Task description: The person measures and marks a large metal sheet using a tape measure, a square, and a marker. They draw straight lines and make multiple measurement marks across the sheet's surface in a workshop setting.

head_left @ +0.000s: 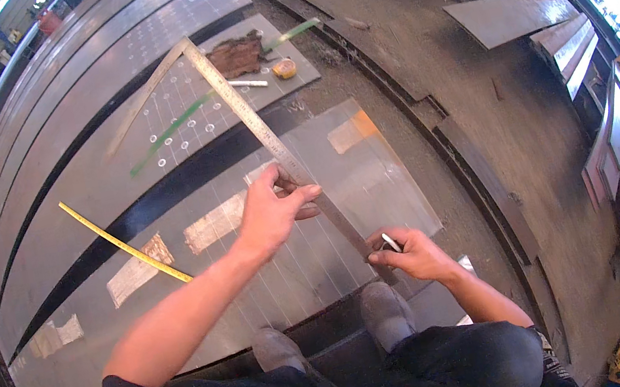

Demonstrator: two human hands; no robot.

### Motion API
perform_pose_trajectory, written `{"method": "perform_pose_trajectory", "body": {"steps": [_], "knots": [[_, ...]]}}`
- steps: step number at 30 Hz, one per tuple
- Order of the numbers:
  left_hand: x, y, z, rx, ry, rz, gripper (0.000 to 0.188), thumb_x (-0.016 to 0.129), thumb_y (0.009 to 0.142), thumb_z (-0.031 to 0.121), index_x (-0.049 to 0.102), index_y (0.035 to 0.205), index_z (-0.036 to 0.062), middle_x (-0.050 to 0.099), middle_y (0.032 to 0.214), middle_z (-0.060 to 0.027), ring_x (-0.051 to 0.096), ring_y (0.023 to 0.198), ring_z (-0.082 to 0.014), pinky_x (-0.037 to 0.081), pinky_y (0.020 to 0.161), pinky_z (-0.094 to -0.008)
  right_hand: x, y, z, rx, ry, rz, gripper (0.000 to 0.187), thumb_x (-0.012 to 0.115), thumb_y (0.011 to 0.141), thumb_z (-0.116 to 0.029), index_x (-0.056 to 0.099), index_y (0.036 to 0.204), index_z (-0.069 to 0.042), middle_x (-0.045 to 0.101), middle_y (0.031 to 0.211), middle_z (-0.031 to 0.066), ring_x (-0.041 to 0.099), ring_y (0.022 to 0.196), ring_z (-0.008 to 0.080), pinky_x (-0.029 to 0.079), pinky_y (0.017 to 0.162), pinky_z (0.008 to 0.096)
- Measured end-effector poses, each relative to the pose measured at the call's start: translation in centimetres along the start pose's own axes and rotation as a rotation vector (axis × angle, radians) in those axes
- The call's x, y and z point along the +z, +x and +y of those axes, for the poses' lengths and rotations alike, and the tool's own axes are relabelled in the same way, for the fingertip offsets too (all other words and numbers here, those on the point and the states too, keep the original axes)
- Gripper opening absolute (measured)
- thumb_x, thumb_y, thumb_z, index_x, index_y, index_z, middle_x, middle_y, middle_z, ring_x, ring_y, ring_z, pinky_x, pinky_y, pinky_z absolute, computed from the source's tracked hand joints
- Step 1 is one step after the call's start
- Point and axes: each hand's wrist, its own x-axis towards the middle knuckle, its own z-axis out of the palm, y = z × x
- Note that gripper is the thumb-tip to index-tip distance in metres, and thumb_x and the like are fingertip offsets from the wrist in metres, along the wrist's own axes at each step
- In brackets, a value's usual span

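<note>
A long L-shaped steel square (246, 115) slants over the grey metal plates, its corner pointing away from me. My left hand (273, 209) is closed on its long leg, thumb and fingers pinching the blade around the middle. Near the end of that leg, my right hand (412, 254) has its fingers closed at the blade, with a short white marking stick (391, 243) between them. Thin pale lines run across the plate (382, 181) beneath my hands. Rows of white circled marks cover the plate (267, 32) farther off.
Beyond my hands lie a green strip (180, 127), a white marker (248, 83), a small yellow case (284, 69) and a ragged brown piece (236, 56). A yellow measuring strip (122, 245) lies left. Dark gaps separate the plates. Steel pieces (514, 18) stand at right.
</note>
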Motion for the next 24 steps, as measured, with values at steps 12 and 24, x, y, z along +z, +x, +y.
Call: {"method": "perform_pose_trajectory", "body": {"steps": [12,24], "knots": [[-16.5,12.7,1.4,-0.197,0.736,0.139,0.046,0.066,0.094,0.046,0.069,0.102,0.0002,0.067,0.083,-0.0080,0.064,0.080,-0.0199,0.051,0.073,-0.0357,-3.7,-4.4,6.9,0.092,0.192,0.096,0.029,0.069,0.095,-0.020,0.069,0.116,0.001,0.073,0.103,0.0041,0.064,0.097,0.0114,0.049,0.089,0.0297],[-16.0,23.1,-13.9,-0.098,0.779,0.125,0.038,0.075,0.086,0.032,0.075,0.116,0.0087,0.075,0.105,-0.0087,0.067,0.099,-0.0195,0.048,0.091,-0.0332,1.1,-4.7,21.0,0.384,0.160,0.190,0.023,0.075,0.090,-0.021,0.073,0.103,-0.002,0.072,0.087,0.0045,0.063,0.084,0.0108,0.050,0.080,0.0285]]}}
